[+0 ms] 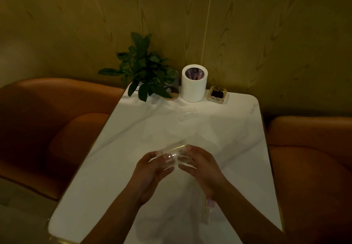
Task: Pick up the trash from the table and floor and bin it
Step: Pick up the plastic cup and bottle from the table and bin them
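Both my hands meet over the middle of the white marble table (114, 196). My left hand (150, 175) and my right hand (203, 169) both grip a crumpled piece of clear plastic wrap (174, 157) held between them just above the tabletop. A small clear wrapper with a pink label (208, 208) lies on the table under my right forearm, partly hidden. A white cylindrical bin (194, 83) with a round opening stands at the far edge of the table by the wall.
A green potted plant (144, 68) stands left of the bin, with a dark card stand (172, 86) beside it. A glass ashtray (218, 94) sits right of the bin. Orange seats flank the table on the left (47, 129) and on the right (314, 158).
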`<action>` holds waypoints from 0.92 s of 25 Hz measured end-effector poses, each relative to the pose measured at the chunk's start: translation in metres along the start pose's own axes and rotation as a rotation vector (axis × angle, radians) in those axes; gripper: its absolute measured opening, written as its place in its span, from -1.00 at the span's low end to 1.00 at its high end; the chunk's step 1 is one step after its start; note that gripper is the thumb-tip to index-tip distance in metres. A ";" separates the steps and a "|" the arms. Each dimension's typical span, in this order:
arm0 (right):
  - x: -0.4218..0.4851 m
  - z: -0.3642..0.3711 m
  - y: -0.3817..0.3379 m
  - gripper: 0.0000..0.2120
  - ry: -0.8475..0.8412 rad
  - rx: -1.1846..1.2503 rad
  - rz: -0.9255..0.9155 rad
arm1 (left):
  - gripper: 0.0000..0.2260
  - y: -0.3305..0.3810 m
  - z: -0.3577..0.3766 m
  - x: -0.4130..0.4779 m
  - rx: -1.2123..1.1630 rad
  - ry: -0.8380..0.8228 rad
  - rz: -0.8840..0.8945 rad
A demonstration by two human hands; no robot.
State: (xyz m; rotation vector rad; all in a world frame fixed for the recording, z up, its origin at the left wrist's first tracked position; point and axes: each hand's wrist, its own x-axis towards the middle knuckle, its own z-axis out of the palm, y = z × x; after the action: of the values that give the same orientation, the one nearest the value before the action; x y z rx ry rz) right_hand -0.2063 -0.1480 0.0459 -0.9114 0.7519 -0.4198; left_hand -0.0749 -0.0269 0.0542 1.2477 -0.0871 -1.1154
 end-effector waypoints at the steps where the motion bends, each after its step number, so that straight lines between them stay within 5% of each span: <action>1: 0.005 -0.005 -0.004 -0.57 -0.009 0.005 0.015 | -0.59 0.000 -0.001 0.003 0.129 0.044 0.030; 6: 0.045 -0.001 -0.006 -0.51 -0.121 -0.231 0.093 | -0.47 0.004 -0.010 0.036 0.915 0.028 0.229; 10: 0.111 0.006 -0.020 -0.73 0.013 -0.370 0.061 | -0.50 0.013 -0.026 0.074 0.764 0.087 0.116; 13: 0.180 -0.006 -0.035 -0.61 0.273 -0.990 -0.132 | -0.47 0.020 -0.042 0.097 0.649 0.125 0.067; 18: 0.263 -0.025 -0.032 -0.22 0.177 -1.772 -0.133 | -0.56 0.017 -0.054 0.118 0.447 0.164 0.004; 23: 0.278 -0.034 -0.010 -0.34 0.140 -1.972 -0.216 | -0.47 0.011 -0.057 0.123 0.397 0.169 -0.024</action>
State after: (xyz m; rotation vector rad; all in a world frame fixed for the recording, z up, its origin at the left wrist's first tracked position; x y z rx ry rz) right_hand -0.0441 -0.3443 -0.0704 -2.8231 1.1097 0.2635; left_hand 0.0286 -0.0750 -0.0198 1.6965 -0.1727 -1.0386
